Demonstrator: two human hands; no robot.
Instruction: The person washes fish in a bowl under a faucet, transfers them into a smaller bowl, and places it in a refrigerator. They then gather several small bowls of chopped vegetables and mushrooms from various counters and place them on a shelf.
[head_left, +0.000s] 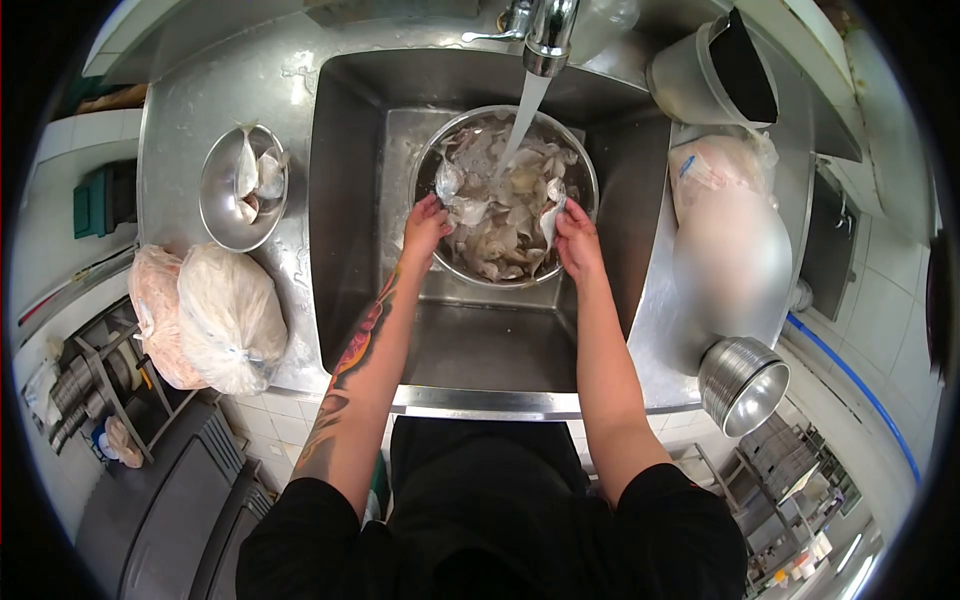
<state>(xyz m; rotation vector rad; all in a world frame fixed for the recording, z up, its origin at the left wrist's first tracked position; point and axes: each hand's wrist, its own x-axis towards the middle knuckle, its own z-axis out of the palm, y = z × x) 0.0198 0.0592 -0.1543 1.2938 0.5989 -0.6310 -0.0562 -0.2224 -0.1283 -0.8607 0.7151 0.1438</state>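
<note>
A round metal bowl [420, 165] sits in the sink, heaped with small silvery fish [500, 225] under water. At the bowl's left side my left hand [427, 228] is closed, its fingertips pinching a small fish [449, 180] by its lower end. Across from it, my right hand [577, 238] grips another small fish [550, 215] between thumb and fingers, just inside the right rim. Water [522, 120] pours from the faucet [550, 40] into the middle of the bowl.
A smaller metal bowl [215, 200] with several fish stands on the left counter above filled plastic bags [232, 315]. To the right are a bagged item [722, 175], a grey container [690, 75] and stacked metal bowls [745, 385]. Sink walls [345, 240] surround the work.
</note>
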